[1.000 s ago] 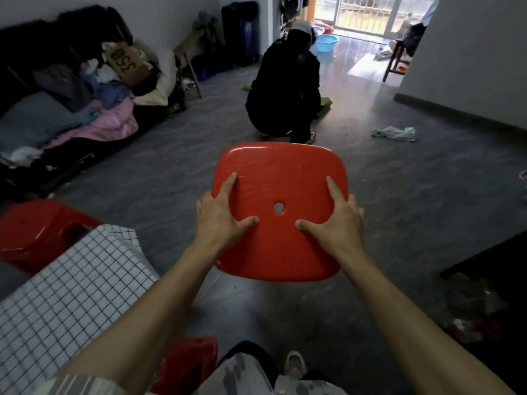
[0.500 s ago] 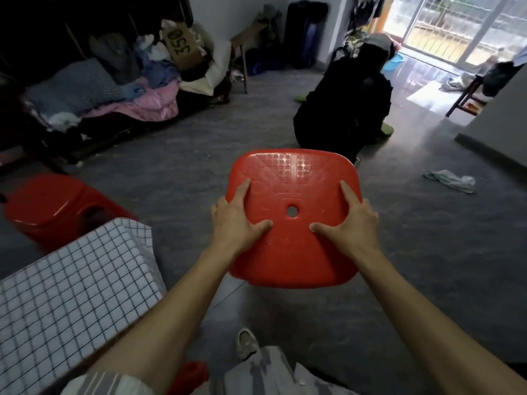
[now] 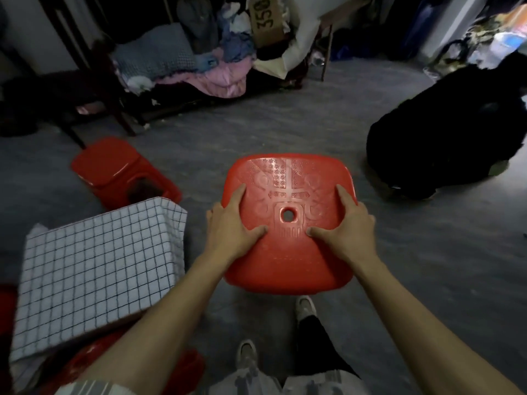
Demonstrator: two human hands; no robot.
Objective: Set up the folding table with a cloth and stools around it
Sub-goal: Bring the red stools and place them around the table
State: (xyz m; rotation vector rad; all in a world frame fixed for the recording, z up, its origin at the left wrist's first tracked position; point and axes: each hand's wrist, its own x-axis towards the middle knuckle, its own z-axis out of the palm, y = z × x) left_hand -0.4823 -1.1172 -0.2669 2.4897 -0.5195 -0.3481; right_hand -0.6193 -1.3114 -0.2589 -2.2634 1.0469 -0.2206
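I hold a red plastic stool (image 3: pixel 288 260) seat-up in front of me, above the grey floor. My left hand (image 3: pixel 228 232) grips the seat's left edge, thumb on top. My right hand (image 3: pixel 348 232) grips the right edge the same way. The low table under a white checked cloth (image 3: pixel 94 269) stands to the left of the held stool. A second red stool (image 3: pixel 114 169) stands beyond the table's far corner. A third red stool (image 3: pixel 94 363) shows below the table's near edge, partly hidden by my left arm.
A person in black (image 3: pixel 445 138) crouches on the floor at the right. A dark bench piled with clothes (image 3: pixel 185 58) lines the far wall. My shoes (image 3: pixel 305 306) are on the grey floor below the held stool.
My view has swung left and down. The held stool now sits closer to the table's right side, and the crouching person has slid to the right edge. My grip is unchanged.
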